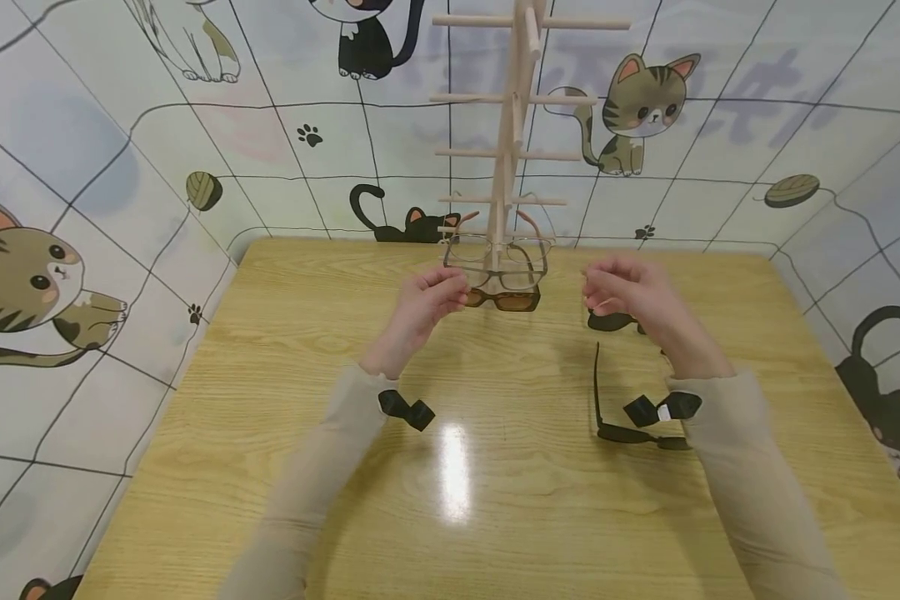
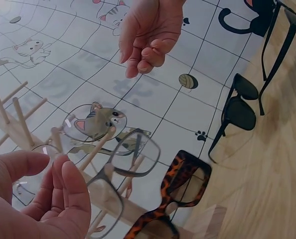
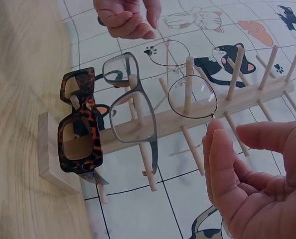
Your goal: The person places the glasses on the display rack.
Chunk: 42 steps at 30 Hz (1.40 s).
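Observation:
Thin wire-rimmed glasses (image 3: 204, 98) rest on a wooden peg stand (image 1: 522, 79). Lower on it hang grey-framed glasses (image 3: 132, 117) and, at the bottom, tortoiseshell sunglasses (image 3: 79, 142). My left hand (image 1: 431, 300) hovers to the left of the lower frames, fingers loosely bent, thumb apart, nothing between them. To the right of the stand, my right hand (image 1: 633, 287) is raised with bent fingers and holds nothing. In the right wrist view its fingertips (image 3: 217, 137) appear right at the hinge of the wire-rimmed glasses.
Black sunglasses (image 1: 630, 434) lie on the wooden table (image 1: 270, 333) below my right wrist. A second dark pair (image 1: 607, 321) lies behind them, partly covered by my right hand. A cat-printed cloth (image 1: 270, 142) surrounds the table at the back and sides.

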{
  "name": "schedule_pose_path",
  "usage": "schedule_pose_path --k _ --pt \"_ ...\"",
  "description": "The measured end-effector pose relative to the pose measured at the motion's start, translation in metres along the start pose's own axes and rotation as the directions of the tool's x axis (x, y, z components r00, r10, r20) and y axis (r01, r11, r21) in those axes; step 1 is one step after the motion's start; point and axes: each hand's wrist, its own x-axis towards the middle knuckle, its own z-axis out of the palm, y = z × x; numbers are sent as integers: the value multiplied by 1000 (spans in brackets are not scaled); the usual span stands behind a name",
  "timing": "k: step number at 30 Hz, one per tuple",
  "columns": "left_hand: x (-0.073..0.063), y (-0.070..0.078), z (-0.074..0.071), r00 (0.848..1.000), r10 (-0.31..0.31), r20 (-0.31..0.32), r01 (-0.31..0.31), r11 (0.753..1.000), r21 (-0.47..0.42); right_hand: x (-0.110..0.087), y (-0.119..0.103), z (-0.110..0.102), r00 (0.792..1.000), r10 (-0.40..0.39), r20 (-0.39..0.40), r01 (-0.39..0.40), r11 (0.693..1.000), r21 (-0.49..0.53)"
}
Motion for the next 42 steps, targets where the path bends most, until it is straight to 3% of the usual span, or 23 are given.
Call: schedule_pose_path --k 9,21,33,42 --pt "-3 -31 11 998 -66 7 65 996 57 -20 13 -13 1000 9 -12 -10 989 -144" --pt "-4 -67 32 990 -133 48 127 986 108 -50 33 -32 999 16 -47 -18 998 -54" --pt "-10 -98 56 976 -197 94 171 957 232 -78 53 -53 998 -24 -56 24 1000 4" --pt "-13 -118 68 970 -222 101 189 945 268 -96 68 -67 995 30 -99 -30 1000 8"
